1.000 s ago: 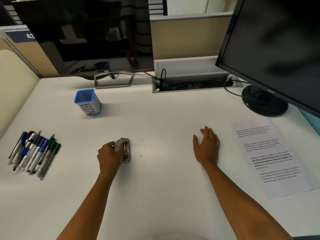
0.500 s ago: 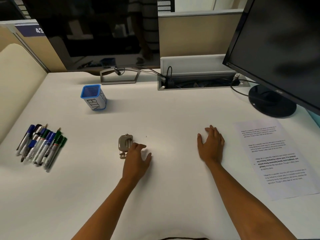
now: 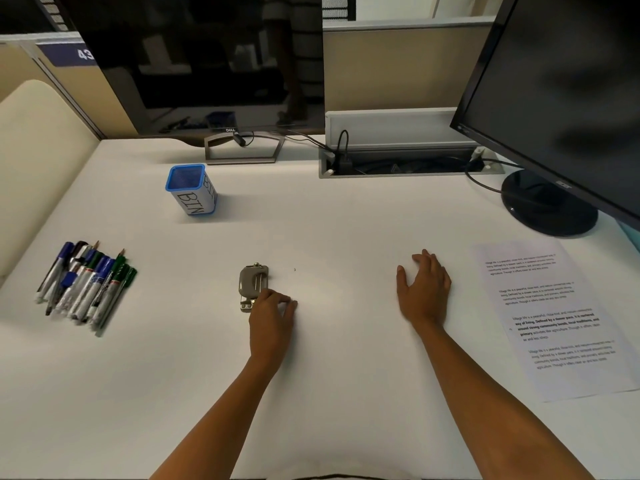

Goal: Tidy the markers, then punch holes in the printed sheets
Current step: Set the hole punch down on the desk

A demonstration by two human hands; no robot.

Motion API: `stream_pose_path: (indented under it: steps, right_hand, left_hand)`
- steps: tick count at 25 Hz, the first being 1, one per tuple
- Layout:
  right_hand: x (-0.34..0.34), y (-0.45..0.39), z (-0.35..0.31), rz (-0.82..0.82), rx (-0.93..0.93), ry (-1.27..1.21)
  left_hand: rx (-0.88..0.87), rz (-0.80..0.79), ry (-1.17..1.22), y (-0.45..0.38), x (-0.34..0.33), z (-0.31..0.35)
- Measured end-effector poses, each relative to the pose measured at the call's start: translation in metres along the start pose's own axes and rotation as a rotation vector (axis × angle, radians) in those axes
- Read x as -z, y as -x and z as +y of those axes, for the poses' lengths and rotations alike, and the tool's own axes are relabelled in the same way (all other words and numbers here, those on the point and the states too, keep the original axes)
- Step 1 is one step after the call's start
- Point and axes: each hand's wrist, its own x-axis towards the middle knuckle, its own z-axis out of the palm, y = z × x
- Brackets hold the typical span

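Note:
Several markers and pens [image 3: 86,287] lie in a loose row at the left of the white desk [image 3: 329,220]. A blue mesh cup labelled BIN [image 3: 192,189] stands behind them, upright. A small grey hole punch [image 3: 252,284] lies mid-desk. My left hand [image 3: 272,315] rests flat just right of and below the punch, its fingertips at the punch's near end, holding nothing. My right hand [image 3: 424,289] lies flat on the desk, fingers spread. A printed sheet [image 3: 557,317] lies at the right, a little beyond my right hand.
A dark monitor [image 3: 214,64] stands at the back, its stand [image 3: 244,148] behind the cup. A second monitor [image 3: 568,98] with a round base [image 3: 550,206] stands at the right. An open cable tray [image 3: 401,164] sits between them. A beige partition [image 3: 38,150] bounds the left.
My left hand let go of the hole punch and slid right, then settled flat beside its near end. The right hand stayed put. The camera shifted slightly.

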Motion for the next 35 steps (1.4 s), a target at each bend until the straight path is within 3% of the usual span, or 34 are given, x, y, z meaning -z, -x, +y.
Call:
stream_pose_path:
  steps: [10, 17, 27, 35]
  right_hand:
    - [0.001, 0.000, 0.000, 0.005, 0.012, -0.017]
    - [-0.004, 0.002, -0.008, -0.009, 0.100, -0.079]
    - [-0.048, 0.025, -0.108, -0.406, 0.432, -0.418]
    - [-0.062, 0.017, -0.151, -0.506, 0.370, -0.585]
  left_hand:
    - [0.036, -0.022, -0.022, -0.004, -0.007, 0.007]
    - [-0.142, -0.003, -0.125, 0.006, -0.013, -0.002]
    - [-0.131, 0.079, 0.045, 0.013, -0.015, -0.012]
    - [-0.129, 0.090, 0.093, 0.016, -0.012, -0.012]
